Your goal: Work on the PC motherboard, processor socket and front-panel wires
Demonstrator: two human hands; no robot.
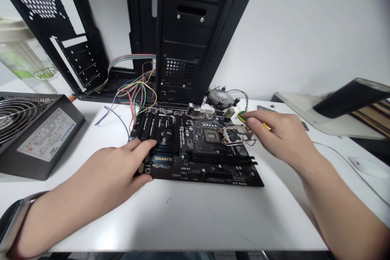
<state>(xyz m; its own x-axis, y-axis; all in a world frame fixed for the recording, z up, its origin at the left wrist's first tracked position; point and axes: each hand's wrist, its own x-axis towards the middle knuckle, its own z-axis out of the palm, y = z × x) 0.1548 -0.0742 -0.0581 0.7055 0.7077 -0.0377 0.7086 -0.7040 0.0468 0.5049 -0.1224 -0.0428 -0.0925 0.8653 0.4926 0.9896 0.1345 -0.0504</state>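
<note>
A black Gigabyte motherboard [195,170] lies flat on the white table. My left hand [122,162] grips its left edge, with the thumb at the near corner and the fingers over the expansion slots. The CPU socket [211,135] is uncovered, and its metal retention frame [237,134] stands raised to the right. My right hand [271,130] is closed on the green-and-yellow handle of a screwdriver [243,116], above the board's far right side. The tool's tip cannot be made out. A CPU cooler [221,97] sits just behind the board.
An open black computer case [185,40] stands behind the board, with loose coloured wires [137,93] at its foot. To the left are a power supply [45,138] and a clear bottle [27,57]. A dark phone-like object [353,97] leans at the right, near a cable [350,158].
</note>
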